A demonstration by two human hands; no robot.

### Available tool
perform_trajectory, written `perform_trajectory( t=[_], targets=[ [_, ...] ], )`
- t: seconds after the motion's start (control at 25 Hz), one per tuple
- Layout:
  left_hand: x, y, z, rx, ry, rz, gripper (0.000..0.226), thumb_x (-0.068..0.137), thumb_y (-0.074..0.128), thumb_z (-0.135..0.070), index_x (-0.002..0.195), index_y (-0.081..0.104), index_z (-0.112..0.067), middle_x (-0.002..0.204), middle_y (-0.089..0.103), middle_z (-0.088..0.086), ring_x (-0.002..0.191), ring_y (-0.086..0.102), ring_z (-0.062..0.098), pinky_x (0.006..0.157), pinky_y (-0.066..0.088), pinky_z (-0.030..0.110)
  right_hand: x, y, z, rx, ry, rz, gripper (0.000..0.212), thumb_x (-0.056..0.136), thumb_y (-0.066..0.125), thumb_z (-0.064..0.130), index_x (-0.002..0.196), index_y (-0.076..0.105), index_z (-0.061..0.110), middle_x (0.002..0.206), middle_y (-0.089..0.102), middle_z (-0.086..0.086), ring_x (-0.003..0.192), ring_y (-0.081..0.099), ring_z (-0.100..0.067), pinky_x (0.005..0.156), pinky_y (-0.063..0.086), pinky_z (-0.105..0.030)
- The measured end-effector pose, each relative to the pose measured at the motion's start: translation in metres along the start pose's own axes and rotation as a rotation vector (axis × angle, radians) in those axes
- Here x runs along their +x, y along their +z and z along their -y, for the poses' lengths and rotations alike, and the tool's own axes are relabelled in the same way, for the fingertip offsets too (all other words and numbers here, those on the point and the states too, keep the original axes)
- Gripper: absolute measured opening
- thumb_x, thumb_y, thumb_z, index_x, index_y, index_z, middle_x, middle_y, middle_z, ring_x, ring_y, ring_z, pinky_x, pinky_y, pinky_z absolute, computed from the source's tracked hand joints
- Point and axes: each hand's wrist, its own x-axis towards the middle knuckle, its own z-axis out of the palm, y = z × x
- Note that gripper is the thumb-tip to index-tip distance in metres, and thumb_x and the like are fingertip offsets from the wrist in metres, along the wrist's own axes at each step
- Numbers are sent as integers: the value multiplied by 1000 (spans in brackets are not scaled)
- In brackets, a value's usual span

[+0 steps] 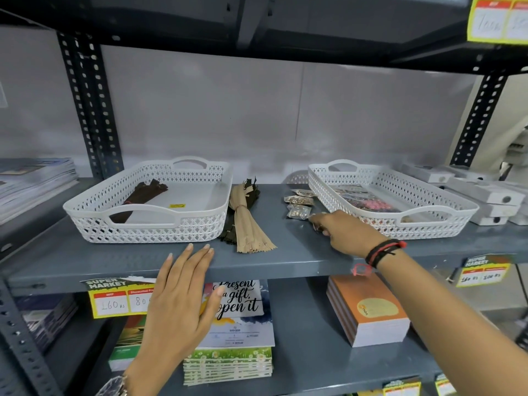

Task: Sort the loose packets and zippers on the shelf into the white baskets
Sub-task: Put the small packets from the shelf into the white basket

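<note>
While the left hand (183, 292) hovers flat and empty, fingers spread, just in front of the grey metal shelf (285, 252), the right hand (343, 232) reaches over the shelf edge with its fingers curled down beside the nearest of three small clear packets (298, 211); whether it grips anything cannot be told. These packets of gold-coloured bits lie loose on the shelf, just left of the right white basket (463, 208), which already holds several dark and pink packets. A bundle of beige zippers (247, 224), tied at the middle, lies over a bundle of dark zippers (228, 232) on the shelf between the two baskets, touching the right wall of the left white basket (94, 205). That basket holds one bundle of dark brown zippers (143, 195) and a small yellow label. Red and black threads (383, 251) circle the right wrist.
</note>
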Motion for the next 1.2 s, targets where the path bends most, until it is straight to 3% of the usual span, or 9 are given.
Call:
perform_trajectory(
  t=[0.2,0.36,0.52,0.56,0.64,0.68,0.8,1.04,1.2],
  targets=[
    [0,-1,1,11,10,11,59,100,29,-46,137,51,-5,138,55,8,136,39,25,118,19,43,20,-11,-6,23,48,48,47,86,39,-10,129,52,4,119,63,-20,109,60,-34,78,46,-29],
    [-1,2,0,26,-8,5,60,99,31,-47,138,50,-5,138,55,8,137,38,25,119,17,43,52,-16,-6,-83,113,294,33,91,45,1,122,55,1,115,66,-15,93,65,-30,76,54,-34],
    [5,1,-12,23,-1,32,62,100,31,-48,140,47,-5,142,52,8,141,32,22,120,13,43,58,-24,9,-170,100,405,24,91,46,6,112,58,10,98,61,-8,77,52,-22,55,38,-23],
    [7,2,-17,18,12,46,62,100,30,-49,142,46,-5,144,50,8,142,31,22,120,13,43,58,-28,13,-191,112,411,22,92,48,8,111,58,14,102,62,-7,77,49,-19,54,36,-21],
    [13,4,-25,6,31,67,62,100,30,-49,143,44,-6,147,47,8,143,30,21,120,12,43,59,-32,16,-227,146,417,35,90,55,12,124,54,6,120,62,-11,86,49,-21,64,41,-25],
    [15,5,-31,1,38,79,62,100,31,-49,144,42,-7,148,46,7,144,29,21,120,12,43,60,-33,16,-240,163,420,41,88,59,15,127,52,1,118,64,-12,88,49,-22,68,42,-28],
    [19,11,-45,-31,57,100,62,102,29,-50,147,38,-9,152,41,6,146,25,19,120,12,43,61,-37,18,-228,186,304,26,86,65,14,105,61,-1,77,57,-7,77,52,-22,67,43,-28],
    [27,19,-67,-76,87,89,64,102,25,-51,147,39,-8,154,37,5,147,22,18,120,13,43,51,-54,-8,92,227,-160,28,76,76,12,101,70,2,100,72,-14,92,67,-29,81,55,-35],
    [32,30,-84,-87,90,82,64,101,29,-50,144,43,-5,152,41,7,144,30,21,119,17,42,34,-87,-54,717,237,-220,13,79,75,13,88,69,8,79,71,-11,71,68,-21,59,61,-25]
  ],
)
